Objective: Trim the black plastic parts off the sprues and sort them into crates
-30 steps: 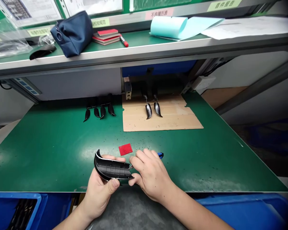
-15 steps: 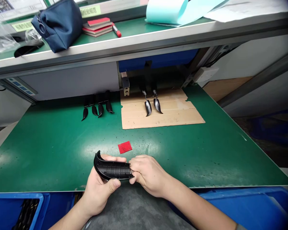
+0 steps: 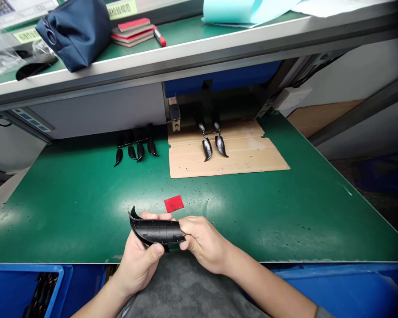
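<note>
A black curved plastic part (image 3: 159,231) with a ribbed grid on its hollow side is held between my two hands, over the table's front edge. My left hand (image 3: 141,260) is closed around its curled left end, with the thumb along the lower edge and fingers behind. My right hand (image 3: 205,244) pinches the narrow right end between thumb and fingers. Whatever else those fingertips might hold is hidden. Just beyond the hands, a small red piece (image 3: 174,203), marked with dark scribbles, lies on the green table (image 3: 86,198).
Several black leaf-shaped parts (image 3: 135,152) lie at the back left. Shiny striped parts (image 3: 220,145) rest on a cardboard sheet (image 3: 252,165). Overhead runs a shelf (image 3: 182,51) with a blue pouch (image 3: 78,33) and red pads (image 3: 132,32). Blue bins (image 3: 61,282) stand below the front edge.
The black part has tilted in my hands, so its gridded side faces up more and a dark lower edge shows near my left thumb. Both hands keep their hold.
</note>
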`<state>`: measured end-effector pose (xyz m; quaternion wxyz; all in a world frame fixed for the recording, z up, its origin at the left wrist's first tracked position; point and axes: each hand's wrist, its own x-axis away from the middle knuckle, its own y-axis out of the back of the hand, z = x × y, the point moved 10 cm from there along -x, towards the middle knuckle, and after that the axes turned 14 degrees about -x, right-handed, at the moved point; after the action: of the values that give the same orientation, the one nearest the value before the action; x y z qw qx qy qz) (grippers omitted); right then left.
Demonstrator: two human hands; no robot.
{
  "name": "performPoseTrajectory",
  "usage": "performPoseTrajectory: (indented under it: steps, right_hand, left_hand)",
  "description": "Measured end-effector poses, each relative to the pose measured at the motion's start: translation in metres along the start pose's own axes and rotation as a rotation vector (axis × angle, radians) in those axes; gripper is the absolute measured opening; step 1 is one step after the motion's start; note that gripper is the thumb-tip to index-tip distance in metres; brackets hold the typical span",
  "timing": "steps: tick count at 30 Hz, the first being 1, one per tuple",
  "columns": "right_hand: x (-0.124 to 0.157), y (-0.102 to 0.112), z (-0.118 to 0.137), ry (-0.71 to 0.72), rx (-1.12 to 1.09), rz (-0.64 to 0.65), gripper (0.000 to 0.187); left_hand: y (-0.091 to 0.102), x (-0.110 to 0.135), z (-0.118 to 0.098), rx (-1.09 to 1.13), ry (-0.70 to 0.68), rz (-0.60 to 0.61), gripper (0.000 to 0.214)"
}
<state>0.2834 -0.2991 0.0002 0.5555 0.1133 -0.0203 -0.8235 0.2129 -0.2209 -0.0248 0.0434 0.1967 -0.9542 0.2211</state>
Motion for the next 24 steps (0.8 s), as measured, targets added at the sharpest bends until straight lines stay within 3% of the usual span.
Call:
performPoseTrajectory:
  steps: [2, 4, 6, 9, 15, 24]
  right_hand:
    - [0.001, -0.003, -0.004, -0.038, -0.119, 0.072, 0.062]
    - [0.001, 0.003, -0.008, -0.057, -0.081, -0.007, 0.063]
    - [0.001, 0.008, -0.007, -0.051, 0.109, -0.116, 0.059]
    - [0.000, -0.002, -0.006, -0.056, 0.413, -0.155, 0.050]
    - [-0.003, -0.003, -0.004, -0.104, 0.704, -0.213, 0.047]
    - [-0.007, -0.007, -0.003, -0.084, 0.719, -0.137, 0.027]
  left_hand:
    - [0.003, -0.002, 0.002, 0.019, 0.019, -0.043, 0.045]
    - [0.008, -0.005, 0.002, 0.052, 0.040, -0.124, 0.044]
    - [0.010, -0.007, 0.000, 0.085, 0.059, -0.199, 0.045]
    - [0.006, -0.009, -0.002, 0.126, 0.088, -0.249, 0.049]
    - [-0.005, -0.007, -0.001, 0.135, 0.125, -0.250, 0.048]
    - [-0.006, -0.005, -0.004, 0.118, 0.067, -0.204, 0.048]
